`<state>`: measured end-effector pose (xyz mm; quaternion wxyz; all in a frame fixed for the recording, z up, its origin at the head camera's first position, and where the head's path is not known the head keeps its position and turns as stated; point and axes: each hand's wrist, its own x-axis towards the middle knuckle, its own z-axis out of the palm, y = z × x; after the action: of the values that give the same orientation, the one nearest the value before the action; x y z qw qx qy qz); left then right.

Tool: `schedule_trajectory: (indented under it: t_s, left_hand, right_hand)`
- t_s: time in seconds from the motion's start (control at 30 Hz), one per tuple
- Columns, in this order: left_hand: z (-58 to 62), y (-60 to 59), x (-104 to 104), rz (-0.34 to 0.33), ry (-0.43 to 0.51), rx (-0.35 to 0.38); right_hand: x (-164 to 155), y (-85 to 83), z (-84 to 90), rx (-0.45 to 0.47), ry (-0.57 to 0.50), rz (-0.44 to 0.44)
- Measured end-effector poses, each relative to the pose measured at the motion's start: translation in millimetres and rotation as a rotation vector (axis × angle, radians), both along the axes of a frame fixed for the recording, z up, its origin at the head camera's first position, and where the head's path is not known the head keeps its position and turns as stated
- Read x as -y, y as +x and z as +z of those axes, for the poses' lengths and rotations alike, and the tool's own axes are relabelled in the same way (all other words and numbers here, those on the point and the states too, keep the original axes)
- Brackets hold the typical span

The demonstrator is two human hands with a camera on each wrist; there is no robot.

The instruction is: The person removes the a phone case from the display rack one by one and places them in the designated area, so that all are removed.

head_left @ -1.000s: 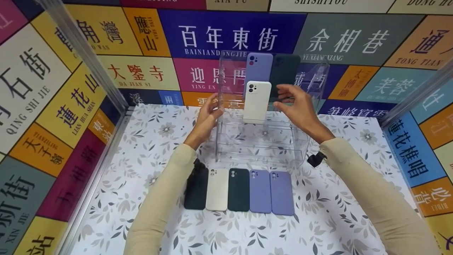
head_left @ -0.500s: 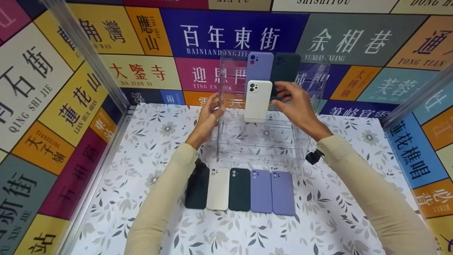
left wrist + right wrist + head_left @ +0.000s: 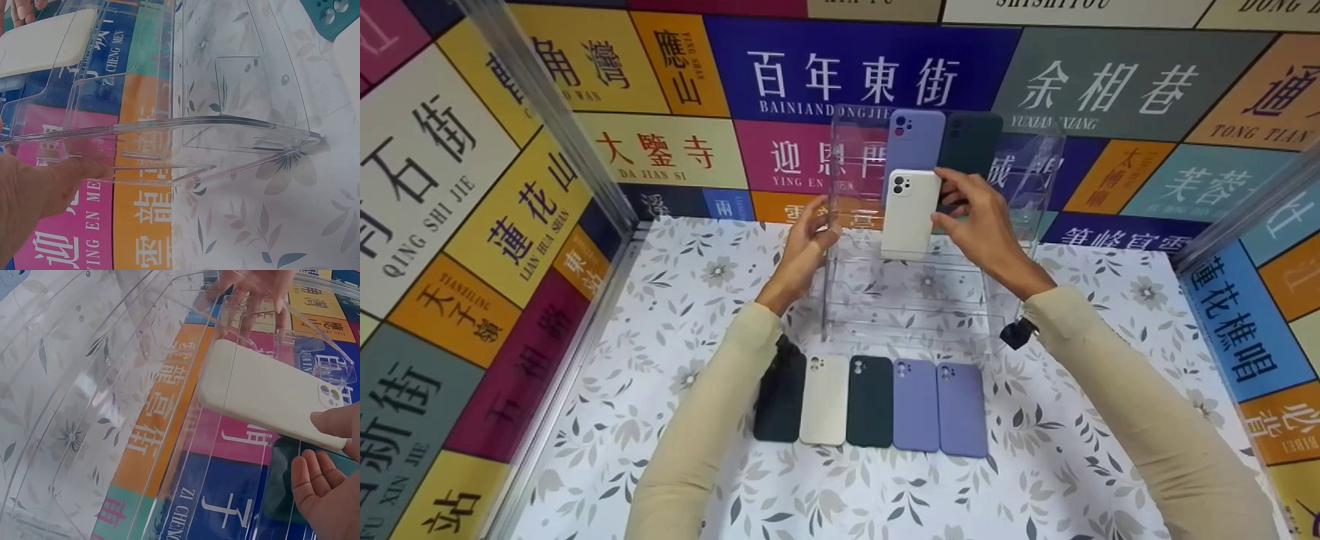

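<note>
A clear plastic tiered display stand (image 3: 915,328) stands on the table. My left hand (image 3: 804,247) grips its left side edge; in the left wrist view the thumb (image 3: 84,169) lies along the clear side panel. My right hand (image 3: 981,225) pinches the upper right edge of a white phone case (image 3: 910,221), which stands upright on a middle tier. In the right wrist view the thumb (image 3: 332,422) lies on the case's face beside the camera holes, the other fingers curled. Behind it on the top tier are a purple phone case (image 3: 915,142) and a dark green phone case (image 3: 975,142).
Before the stand a row of cases lies flat: a black one (image 3: 778,405) partly behind the left wrist, a cream one (image 3: 823,405), a dark green one (image 3: 870,405) and two purple cases (image 3: 916,409). Sign-printed walls (image 3: 855,60) enclose the floral tabletop (image 3: 690,315).
My right hand has moved slightly left, and its fingertips have closed onto the white case's edge. The left hand keeps its grip on the stand. The row on the table is unchanged.
</note>
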<state>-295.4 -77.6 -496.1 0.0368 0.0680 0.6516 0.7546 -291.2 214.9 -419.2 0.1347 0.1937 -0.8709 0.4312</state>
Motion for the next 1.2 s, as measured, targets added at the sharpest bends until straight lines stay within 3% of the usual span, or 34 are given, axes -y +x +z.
schedule_trajectory:
  t_s: [0.63, 0.9, 1.2]
  left_hand:
    - [1.3, -0.9, 1.2, 0.01, -0.008, 0.008]
    - [1.7, -0.8, 1.3, 0.003, -0.022, 0.0]
    - [0.6, -1.2, -0.1, 0.0, -0.02, -0.003]
  right_hand:
    - [4.3, 10.1, -21.5, -0.117, -0.076, 0.027]
    - [7.0, 11.3, -30.0, -0.087, -0.141, 0.067]
    - [9.4, 10.6, -34.7, -0.136, -0.111, 0.034]
